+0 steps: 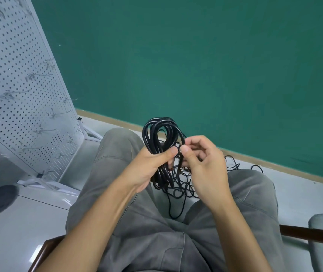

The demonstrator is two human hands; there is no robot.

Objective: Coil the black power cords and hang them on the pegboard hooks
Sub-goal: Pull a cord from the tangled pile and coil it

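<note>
The left hand point(152, 165) grips the coiled black cord point(161, 134); just beside it, the right hand point(202, 163) pinches a cord strand. No writing is readable.

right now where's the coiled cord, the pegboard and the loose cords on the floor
coiled cord point(161, 128): head view, top of the loops above the left thumb
pegboard point(15, 79): head view, bare perforated panel
loose cords point(233, 164): head view, thin strands on the floor beside the right hand

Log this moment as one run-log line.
stage: coiling | left hand: grips coiled cord | right hand: pinches cord strand | pegboard: no cord hung
</note>
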